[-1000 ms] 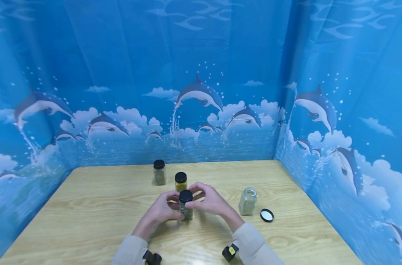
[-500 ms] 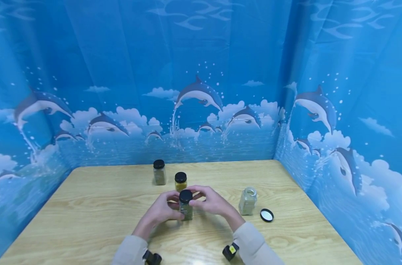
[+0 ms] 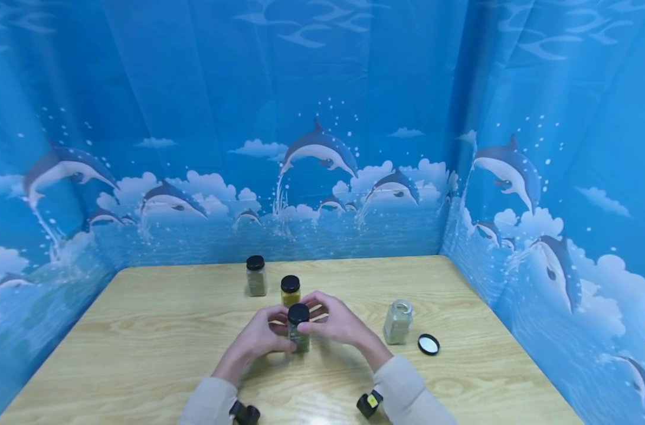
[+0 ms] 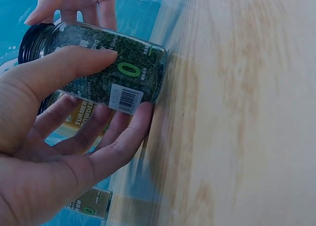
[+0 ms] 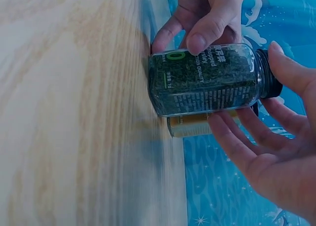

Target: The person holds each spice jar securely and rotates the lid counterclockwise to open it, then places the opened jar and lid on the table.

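A glass jar of chopped parsley [image 3: 300, 339] stands upright on the table in front of me, its black lid [image 5: 271, 78] on. My left hand [image 3: 260, 334] grips the jar's body from the left, thumb across the near face and fingers behind. From the right, my right hand [image 3: 334, 321] holds the black lid between thumb and fingers. Just behind it, a turmeric powder jar [image 4: 81, 116] with a black lid is partly covered by the parsley jar and the hands.
Farther back to the left stands another black-lidded jar [image 3: 256, 282] with greyish-brown contents. An uncapped glass jar [image 3: 398, 324] of pale contents is on the right, with a black-rimmed lid [image 3: 428, 345] lying beside it. A dolphin-print curtain [image 3: 322, 224] borders the table [image 3: 141, 354].
The right thumb eased back from the lid half a second ago and is against it again now. The left hand and the jar have stayed in place.
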Available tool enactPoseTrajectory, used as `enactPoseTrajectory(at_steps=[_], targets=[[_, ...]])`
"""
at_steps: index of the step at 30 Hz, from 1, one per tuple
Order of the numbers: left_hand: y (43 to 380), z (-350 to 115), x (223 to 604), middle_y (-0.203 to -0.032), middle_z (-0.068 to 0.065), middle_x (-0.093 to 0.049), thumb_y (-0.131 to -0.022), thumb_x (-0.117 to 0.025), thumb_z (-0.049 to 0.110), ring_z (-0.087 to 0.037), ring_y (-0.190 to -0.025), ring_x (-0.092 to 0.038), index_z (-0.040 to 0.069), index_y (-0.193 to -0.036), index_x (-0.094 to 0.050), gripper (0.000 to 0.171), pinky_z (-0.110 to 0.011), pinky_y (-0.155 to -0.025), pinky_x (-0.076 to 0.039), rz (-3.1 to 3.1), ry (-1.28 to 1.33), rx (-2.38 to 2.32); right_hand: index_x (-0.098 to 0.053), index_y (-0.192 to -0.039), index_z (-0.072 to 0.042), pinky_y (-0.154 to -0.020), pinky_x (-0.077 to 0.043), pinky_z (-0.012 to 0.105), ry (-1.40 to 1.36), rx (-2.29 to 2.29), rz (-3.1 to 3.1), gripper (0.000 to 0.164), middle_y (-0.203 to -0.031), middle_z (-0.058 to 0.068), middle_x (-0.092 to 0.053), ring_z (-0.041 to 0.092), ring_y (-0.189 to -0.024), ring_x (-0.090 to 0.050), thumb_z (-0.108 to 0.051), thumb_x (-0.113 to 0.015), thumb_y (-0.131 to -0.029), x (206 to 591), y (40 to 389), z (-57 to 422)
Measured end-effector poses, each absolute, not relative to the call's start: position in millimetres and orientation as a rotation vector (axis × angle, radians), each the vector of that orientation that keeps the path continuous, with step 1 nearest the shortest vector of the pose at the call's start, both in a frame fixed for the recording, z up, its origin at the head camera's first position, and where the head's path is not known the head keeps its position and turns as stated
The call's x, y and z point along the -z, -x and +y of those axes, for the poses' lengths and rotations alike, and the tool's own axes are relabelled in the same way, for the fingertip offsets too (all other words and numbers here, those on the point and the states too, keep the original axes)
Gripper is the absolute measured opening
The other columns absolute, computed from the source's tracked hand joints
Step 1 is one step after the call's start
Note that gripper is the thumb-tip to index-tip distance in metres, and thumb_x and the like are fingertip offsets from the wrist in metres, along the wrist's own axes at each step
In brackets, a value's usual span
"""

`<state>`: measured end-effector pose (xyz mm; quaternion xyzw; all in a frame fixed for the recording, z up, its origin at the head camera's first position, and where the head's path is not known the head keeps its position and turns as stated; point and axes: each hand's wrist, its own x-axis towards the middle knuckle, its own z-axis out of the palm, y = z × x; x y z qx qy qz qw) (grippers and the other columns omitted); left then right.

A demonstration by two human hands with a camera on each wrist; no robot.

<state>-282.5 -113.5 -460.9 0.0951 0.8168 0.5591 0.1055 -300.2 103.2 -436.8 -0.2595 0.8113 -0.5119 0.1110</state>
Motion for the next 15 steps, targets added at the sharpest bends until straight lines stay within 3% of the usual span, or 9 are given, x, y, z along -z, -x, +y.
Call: enactPoseTrajectory(at_steps=[7,15], targets=[[281.4,-114.1,459.8,-0.119,-0.012,-0.070,-0.065,-0.090,-0.005,-0.027,-0.108,-0.071,0.009,-0.120,-0.069,0.060,-0.047,-0.094,-0.062,2.417,-0.274,-1.654,-0.063,-0.129,-0.008,-0.092,-0.063,0.031,0.769,1.539,2.397,0.043,-0.122,0.013,-0.069,0.022,-0.107,-0.068,-0.019,-0.080,-0.091,437.2,298.9,101.4],[280.6,-114.7,459.8,-0.119,-0.013,-0.070,-0.065,-0.089,-0.006,-0.029,-0.107,-0.071,0.007,-0.120,-0.068,0.060,-0.046,-0.091,-0.063,2.402,-0.305,-1.677,-0.061,-0.138,-0.004,-0.089,-0.061,0.024,0.868,1.498,2.367,0.044,-0.131,0.019,-0.067,0.031,-0.113,-0.068,-0.012,-0.071,-0.096,438.0,300.8,104.1]])
